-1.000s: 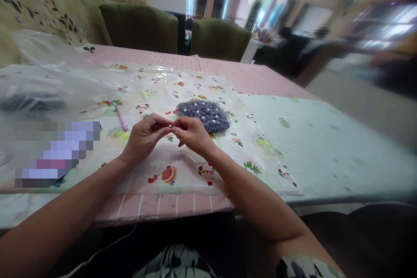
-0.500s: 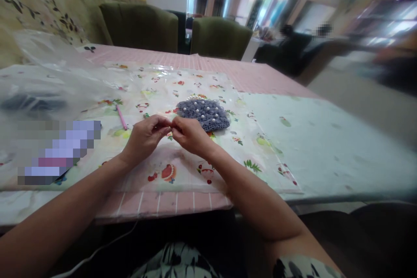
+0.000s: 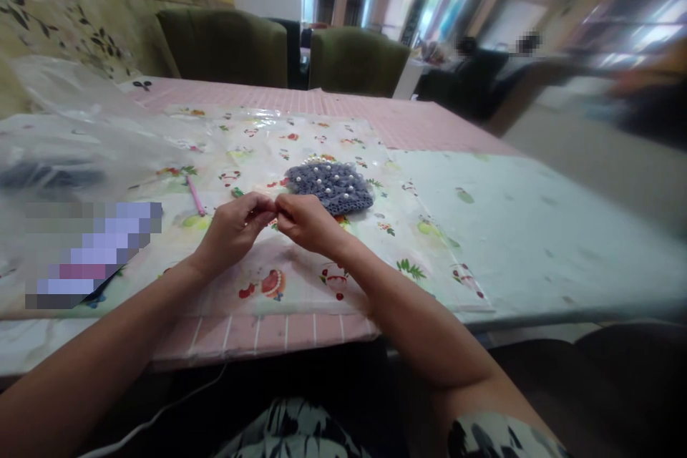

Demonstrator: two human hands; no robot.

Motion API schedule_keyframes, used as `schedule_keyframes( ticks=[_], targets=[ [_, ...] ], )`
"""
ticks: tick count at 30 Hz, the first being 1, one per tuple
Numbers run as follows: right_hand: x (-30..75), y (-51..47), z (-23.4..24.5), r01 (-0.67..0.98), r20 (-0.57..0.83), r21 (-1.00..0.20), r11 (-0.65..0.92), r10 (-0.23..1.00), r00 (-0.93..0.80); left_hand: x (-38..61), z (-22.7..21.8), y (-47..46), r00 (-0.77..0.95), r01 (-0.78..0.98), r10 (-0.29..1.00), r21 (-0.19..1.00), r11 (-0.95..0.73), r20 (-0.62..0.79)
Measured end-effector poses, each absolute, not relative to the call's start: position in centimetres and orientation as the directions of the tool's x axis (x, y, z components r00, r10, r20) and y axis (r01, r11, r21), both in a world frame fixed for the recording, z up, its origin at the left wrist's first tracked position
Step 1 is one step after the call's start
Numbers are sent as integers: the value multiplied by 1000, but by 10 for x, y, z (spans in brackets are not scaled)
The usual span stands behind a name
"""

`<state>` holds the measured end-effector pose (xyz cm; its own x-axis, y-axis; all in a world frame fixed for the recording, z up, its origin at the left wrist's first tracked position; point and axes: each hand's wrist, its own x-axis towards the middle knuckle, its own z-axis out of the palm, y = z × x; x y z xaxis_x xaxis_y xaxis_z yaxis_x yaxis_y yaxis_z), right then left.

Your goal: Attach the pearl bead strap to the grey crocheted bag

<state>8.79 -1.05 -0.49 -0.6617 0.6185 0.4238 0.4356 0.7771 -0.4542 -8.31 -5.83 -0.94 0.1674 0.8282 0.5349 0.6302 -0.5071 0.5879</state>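
Observation:
My left hand point(image 3: 233, 229) and my right hand point(image 3: 305, 223) meet fingertip to fingertip just above the printed plastic sheet point(image 3: 300, 283). Both pinch a small item between them; the fingers hide it now. Right behind my right hand lies a grey-purple crocheted piece point(image 3: 330, 186) studded with white pearls. A thin pink crochet hook point(image 3: 194, 195) lies left of my left hand, and a small green bit point(image 3: 236, 192) sits just beyond its knuckles.
A crumpled clear plastic bag point(image 3: 80, 136) fills the left of the table. The pink striped tablecloth point(image 3: 418, 125) runs to the far edge, with a white sheet point(image 3: 537, 229) on the right. Two green chairs point(image 3: 222, 46) point(image 3: 357, 61) stand behind. People sit far off.
Both hands have drifted slightly left and toward the crocheted piece, still pinched together. The small gold item seen between the fingertips a second ago is now covered.

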Motion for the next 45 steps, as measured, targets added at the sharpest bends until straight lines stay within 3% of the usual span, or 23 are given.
schedule_keyframes(
  ticks=[5, 16, 20, 24, 37, 40, 45],
  targets=[
    [89, -10, -3, 387, 436, -482, 786, 599, -672, -83, -10, -57, 174, 597, 836, 620, -510, 520],
    [96, -12, 5, 234, 404, -690, 685, 632, -661, -82, -10, -56, 147, 416, 858, 757, -504, 492],
    [92, -10, -2, 265, 472, -648, 714, 649, -597, -81, -14, -52, 75, 207, 913, 890, -407, 400],
    [89, -11, -6, 249, 514, -650, 718, 657, -551, -82, -14, -50, 2, 74, 953, 950, -302, 303],
    [90, -11, -8, 249, 571, -541, 803, 569, -592, -82, -16, -52, -9, 29, 956, 956, -292, 292],
    [88, -10, -11, 192, 526, -668, 719, 639, -562, -80, -14, -53, -60, 85, 935, 935, -345, 351],
    [82, -10, -16, -70, 362, -920, 386, 766, -532, -84, -13, -53, -103, 284, 859, 843, -458, 501]
  ],
)
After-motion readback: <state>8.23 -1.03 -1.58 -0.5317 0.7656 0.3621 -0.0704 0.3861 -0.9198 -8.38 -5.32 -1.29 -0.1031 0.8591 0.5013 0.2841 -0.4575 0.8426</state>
